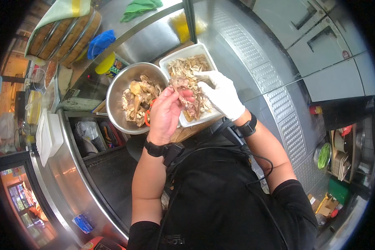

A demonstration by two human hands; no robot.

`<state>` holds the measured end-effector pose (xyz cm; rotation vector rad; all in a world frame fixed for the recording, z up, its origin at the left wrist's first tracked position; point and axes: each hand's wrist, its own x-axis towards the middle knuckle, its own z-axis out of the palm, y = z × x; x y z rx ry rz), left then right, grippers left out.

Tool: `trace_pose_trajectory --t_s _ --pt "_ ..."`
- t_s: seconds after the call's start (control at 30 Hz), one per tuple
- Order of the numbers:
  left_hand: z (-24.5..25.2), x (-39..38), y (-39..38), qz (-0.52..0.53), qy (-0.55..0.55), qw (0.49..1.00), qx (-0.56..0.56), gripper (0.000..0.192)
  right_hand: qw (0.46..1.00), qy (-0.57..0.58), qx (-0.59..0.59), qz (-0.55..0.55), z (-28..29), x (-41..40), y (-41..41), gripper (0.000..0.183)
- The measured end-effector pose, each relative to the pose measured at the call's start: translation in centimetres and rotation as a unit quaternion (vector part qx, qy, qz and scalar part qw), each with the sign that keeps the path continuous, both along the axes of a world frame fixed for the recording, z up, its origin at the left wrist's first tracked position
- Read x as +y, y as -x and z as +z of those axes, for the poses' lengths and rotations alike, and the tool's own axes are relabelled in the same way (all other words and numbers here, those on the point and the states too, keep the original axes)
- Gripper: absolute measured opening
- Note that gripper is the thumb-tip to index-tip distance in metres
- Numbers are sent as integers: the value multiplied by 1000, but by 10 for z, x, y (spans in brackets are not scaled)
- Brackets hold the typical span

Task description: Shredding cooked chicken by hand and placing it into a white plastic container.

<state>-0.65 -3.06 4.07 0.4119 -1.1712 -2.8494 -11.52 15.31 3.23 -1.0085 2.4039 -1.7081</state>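
My bare left hand [166, 114] grips a piece of cooked meat [178, 82], reddish and ragged, above the near left part of a white plastic tub [211, 56]. Pale shredded meat [187, 65] fills much of that tub. My right hand [222, 93], in a white glove, is over the tub's right side with thumb and fingers apart; I see nothing held in it. To the left stands a round steel bowl [112, 107] of cooked meat pieces [137, 93], some with bone and yellowish skin. Orange-red loops [147, 116], possibly scissor handles, show in the bowl, partly covered by my left hand.
A wooden board [182, 133] lies under the tub. Blue cloth [100, 43] and green cloth [140, 8] rest on the ledge beyond, near stacked bamboo steamers [65, 37]. An open drawer [93, 137] is left of me. Metal drain grates [279, 106] cross the floor at right.
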Motion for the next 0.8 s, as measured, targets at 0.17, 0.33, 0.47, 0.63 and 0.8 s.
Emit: trace_pose_trajectory --t_s 0.17,0.33,0.47,0.63,0.8 --pt "-6 4 6 31 90 995 18 23 997 -70 -28 -4 1 6 -12 25" --pt "-15 1 5 19 59 997 44 22 974 -5 -196 113 8 6 -24 25" --pt "-13 4 4 46 -68 997 11 22 983 1 -175 63 -2 9 -20 28" --pt "-20 15 -7 -22 -209 976 63 23 995 10 -98 21 -5 0 -18 33" --pt "-26 31 -14 -78 -274 954 95 27 946 119 -281 114 -5 2 -13 41"
